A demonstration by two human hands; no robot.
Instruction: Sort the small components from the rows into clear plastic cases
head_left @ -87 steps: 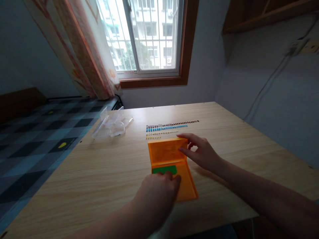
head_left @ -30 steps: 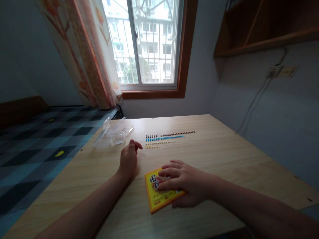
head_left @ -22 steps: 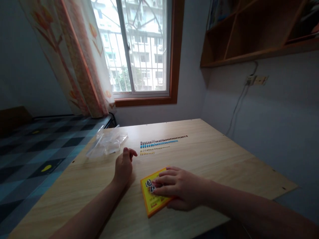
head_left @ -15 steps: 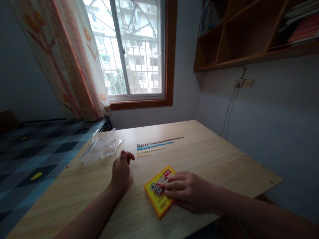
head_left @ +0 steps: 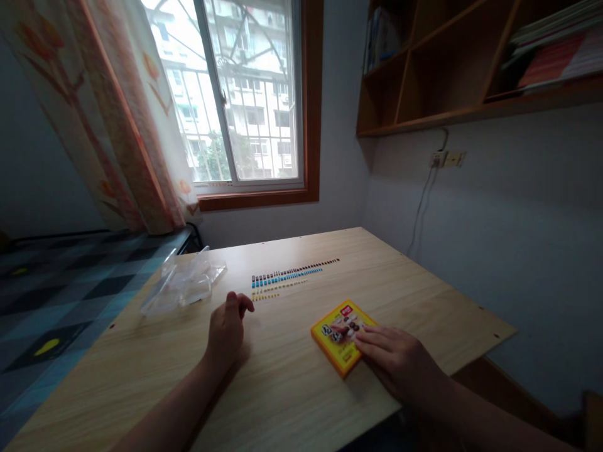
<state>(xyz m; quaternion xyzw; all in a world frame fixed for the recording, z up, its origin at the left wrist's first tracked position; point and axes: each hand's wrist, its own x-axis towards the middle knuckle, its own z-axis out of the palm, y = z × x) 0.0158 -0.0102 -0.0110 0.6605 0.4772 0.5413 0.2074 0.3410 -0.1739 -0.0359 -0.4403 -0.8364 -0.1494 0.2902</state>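
Yellow box (head_left: 338,345) partly hidden by right fingers (head_left: 379,342); curtain (head_left: 101,113) cut off above.

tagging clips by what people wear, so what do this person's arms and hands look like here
Both the left hand and right hand are ungloved. The left forearm and right forearm are bare to the picture's edge, with no sleeve in view. No watch, bracelet or ring shows.
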